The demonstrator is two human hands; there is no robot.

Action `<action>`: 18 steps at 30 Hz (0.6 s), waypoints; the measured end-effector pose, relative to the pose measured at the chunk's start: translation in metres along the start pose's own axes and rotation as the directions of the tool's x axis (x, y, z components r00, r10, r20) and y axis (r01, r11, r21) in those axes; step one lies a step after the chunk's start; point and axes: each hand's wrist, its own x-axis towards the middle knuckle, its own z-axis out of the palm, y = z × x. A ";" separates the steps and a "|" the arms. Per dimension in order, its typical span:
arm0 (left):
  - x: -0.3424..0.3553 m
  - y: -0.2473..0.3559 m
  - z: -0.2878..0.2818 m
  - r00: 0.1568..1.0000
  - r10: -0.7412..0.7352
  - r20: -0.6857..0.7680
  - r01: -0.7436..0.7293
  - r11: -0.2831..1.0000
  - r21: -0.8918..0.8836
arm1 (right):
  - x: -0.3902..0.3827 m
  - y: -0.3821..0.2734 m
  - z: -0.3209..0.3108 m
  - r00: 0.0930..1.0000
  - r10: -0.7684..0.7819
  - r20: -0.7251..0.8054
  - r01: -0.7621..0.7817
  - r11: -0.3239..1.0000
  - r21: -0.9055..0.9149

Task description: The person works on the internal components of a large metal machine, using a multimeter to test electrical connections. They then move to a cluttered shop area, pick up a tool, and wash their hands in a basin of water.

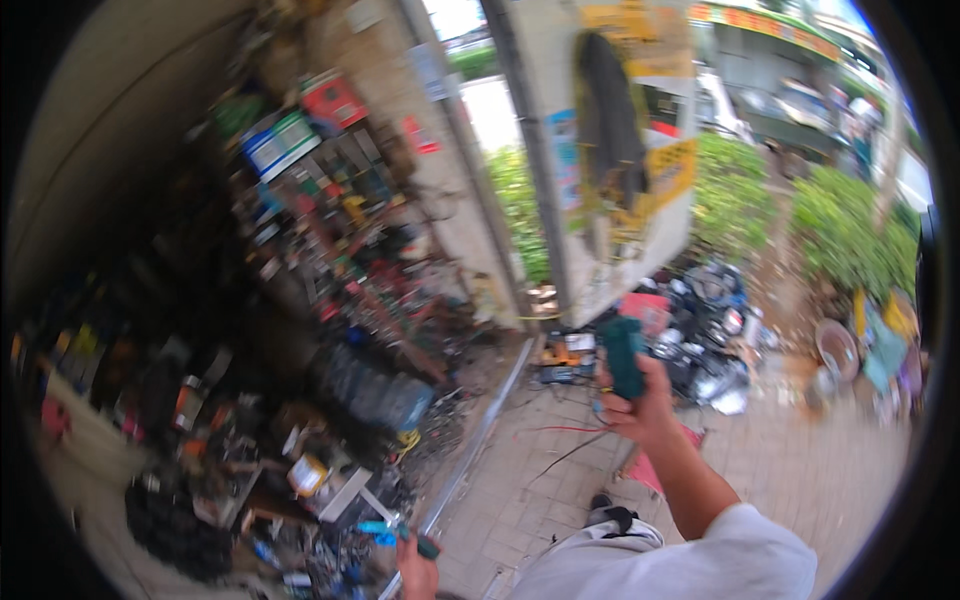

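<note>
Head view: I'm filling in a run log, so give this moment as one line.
right hand: holds dark green block-shaped object | left hand: holds blue-green tool, kind unclear | background: shrubs | picture: blurred

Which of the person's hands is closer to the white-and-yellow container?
Left. The left hand, holding a blue-green object, is below and right of the container in the picture. The right hand, holding a dark green object, is farther off to the right.

The right hand grips 1 dark green, blocky object above the paving. The left hand holds 1 small green item, blurred, near a metal floor strip. Green bushes grow outside.
</note>
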 end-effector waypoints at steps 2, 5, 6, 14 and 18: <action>0.001 0.044 0.061 0.995 -0.049 -0.083 0.056 0.994 0.092 | 0.003 -0.017 0.003 0.999 -0.021 -0.031 0.022 1.000 0.021; 0.038 0.070 0.109 0.998 0.009 -0.060 0.006 0.973 0.230 | 0.016 -0.032 -0.028 0.998 -0.050 -0.038 0.050 0.999 -0.023; 0.056 0.076 0.114 0.997 0.028 -0.072 -0.007 0.961 0.277 | 0.022 -0.033 -0.034 0.999 -0.038 -0.035 0.037 0.999 -0.022; 0.222 0.152 0.154 0.950 0.307 -0.057 -0.268 0.895 0.357 | 0.064 -0.024 -0.037 0.985 -0.035 -0.167 0.032 0.999 -0.022; 0.337 0.170 0.224 0.868 0.483 0.117 -0.492 0.801 0.340 | 0.098 -0.004 -0.035 0.967 -0.089 -0.237 0.074 0.995 -0.072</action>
